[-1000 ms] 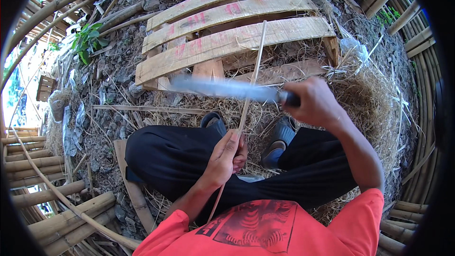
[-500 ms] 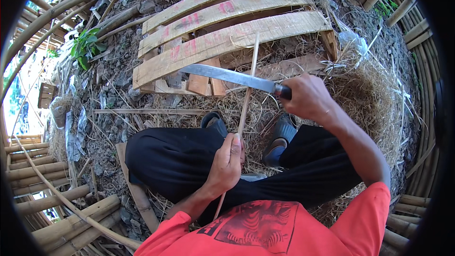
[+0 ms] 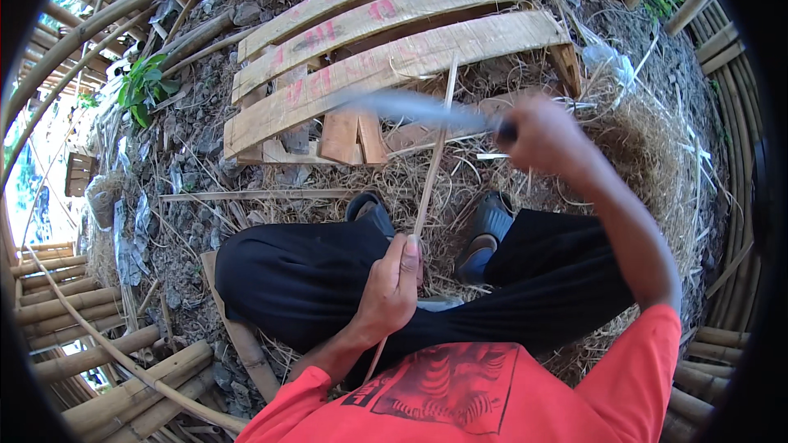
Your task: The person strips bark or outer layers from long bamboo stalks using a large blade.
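My right hand [image 3: 543, 136] is wrapped round the dark handle of a long-bladed knife [image 3: 410, 108], which motion blurs. The blade points left and lies across the upper part of a thin split-wood or bamboo strip [image 3: 432, 162]; whether it touches the strip cannot be made out. Over my lap, my left hand [image 3: 392, 287] pinches the strip, thumb on top. The strip runs up and away from me, its far tip in front of the nearest slat of a low wooden slatted stand [image 3: 394, 61]. Its lower end passes below my left hand toward my shirt.
Shavings [image 3: 640, 164] cover the ground around my sandals [image 3: 491, 226], thickest at the right. A long thin stick [image 3: 271, 194] lies across the ground at the left. Bamboo poles [image 3: 131, 385] stand at the lower left, and a bamboo wall [image 3: 743, 164] rises at the right. A green plant [image 3: 146, 86] grows at the far left.
My right hand and the knife have moved up and slightly right, and the blade is now blurred. My left hand stays on the strip, whose far tip has shifted slightly right.
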Action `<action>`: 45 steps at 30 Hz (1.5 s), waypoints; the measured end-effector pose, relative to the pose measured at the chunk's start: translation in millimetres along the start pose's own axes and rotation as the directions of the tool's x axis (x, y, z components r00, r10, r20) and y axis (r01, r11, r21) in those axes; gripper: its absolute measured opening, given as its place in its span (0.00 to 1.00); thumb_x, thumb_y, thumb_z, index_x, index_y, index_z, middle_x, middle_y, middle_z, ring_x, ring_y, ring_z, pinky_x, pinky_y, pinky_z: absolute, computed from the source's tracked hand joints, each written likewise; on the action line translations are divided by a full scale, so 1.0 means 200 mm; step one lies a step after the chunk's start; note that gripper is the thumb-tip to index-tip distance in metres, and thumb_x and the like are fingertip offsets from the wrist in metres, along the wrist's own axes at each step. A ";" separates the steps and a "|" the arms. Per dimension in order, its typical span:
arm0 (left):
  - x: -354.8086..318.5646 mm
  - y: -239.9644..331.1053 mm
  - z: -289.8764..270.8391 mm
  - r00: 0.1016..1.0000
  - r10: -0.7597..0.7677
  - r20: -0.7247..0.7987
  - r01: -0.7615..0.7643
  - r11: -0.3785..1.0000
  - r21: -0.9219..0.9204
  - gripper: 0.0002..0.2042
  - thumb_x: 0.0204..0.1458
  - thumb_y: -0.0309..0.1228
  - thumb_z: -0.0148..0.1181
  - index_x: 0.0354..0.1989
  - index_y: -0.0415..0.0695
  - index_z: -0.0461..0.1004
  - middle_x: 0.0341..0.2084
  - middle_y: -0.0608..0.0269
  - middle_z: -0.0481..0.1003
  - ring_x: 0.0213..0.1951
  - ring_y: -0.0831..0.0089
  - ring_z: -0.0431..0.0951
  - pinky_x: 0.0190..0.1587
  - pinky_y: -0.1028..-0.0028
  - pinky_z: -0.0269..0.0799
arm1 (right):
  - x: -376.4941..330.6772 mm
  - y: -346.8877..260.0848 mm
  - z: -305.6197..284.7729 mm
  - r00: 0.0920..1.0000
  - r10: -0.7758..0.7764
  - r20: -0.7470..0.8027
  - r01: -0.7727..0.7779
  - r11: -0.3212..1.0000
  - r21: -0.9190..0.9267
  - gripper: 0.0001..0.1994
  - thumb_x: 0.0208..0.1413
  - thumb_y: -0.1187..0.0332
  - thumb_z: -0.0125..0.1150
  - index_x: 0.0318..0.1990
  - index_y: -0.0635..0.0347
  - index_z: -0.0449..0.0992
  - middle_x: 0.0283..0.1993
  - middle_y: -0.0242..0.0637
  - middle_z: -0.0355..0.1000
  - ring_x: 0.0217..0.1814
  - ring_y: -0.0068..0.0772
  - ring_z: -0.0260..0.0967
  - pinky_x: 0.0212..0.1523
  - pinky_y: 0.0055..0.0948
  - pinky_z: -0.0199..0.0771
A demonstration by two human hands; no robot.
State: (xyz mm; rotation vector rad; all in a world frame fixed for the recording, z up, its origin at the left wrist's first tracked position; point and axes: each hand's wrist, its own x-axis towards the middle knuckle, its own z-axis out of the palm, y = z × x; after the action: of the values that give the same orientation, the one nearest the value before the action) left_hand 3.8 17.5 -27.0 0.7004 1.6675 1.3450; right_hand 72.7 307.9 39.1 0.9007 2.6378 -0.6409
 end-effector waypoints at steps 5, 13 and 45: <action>0.01 0.04 0.02 0.999 -0.032 0.038 0.031 0.999 0.023 0.15 0.71 0.38 0.38 0.34 0.42 0.62 0.15 0.68 0.61 0.17 0.79 0.60 0.21 0.75 0.56 | -0.03 0.10 0.03 0.972 -0.149 -0.182 0.151 0.989 -0.006 0.07 0.45 0.64 0.63 0.29 0.55 0.83 0.27 0.45 0.78 0.31 0.46 0.78 0.42 0.41 0.78; 0.00 0.07 0.02 0.996 0.023 0.087 -0.021 1.000 -0.021 0.15 0.70 0.41 0.39 0.35 0.44 0.61 0.17 0.74 0.58 0.18 0.87 0.54 0.19 0.82 0.50 | 0.14 0.41 -0.16 0.927 0.214 -0.308 -0.162 0.969 0.186 0.14 0.54 0.62 0.61 0.26 0.67 0.77 0.18 0.38 0.70 0.19 0.29 0.66 0.25 0.34 0.65; 0.02 0.05 -0.02 0.997 -0.063 -0.040 0.058 0.991 -0.123 0.11 0.69 0.37 0.46 0.41 0.40 0.65 0.18 0.76 0.61 0.20 0.89 0.57 0.21 0.80 0.54 | 0.02 0.08 0.15 0.910 -0.244 -0.334 0.207 0.968 -0.143 0.07 0.45 0.62 0.67 0.25 0.53 0.78 0.18 0.38 0.72 0.19 0.42 0.72 0.23 0.42 0.73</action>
State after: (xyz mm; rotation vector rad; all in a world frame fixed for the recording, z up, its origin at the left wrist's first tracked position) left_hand -2.9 20.5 -18.9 0.5489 1.6127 1.4149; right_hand 82.2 305.9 5.7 0.7409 3.0954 -0.4164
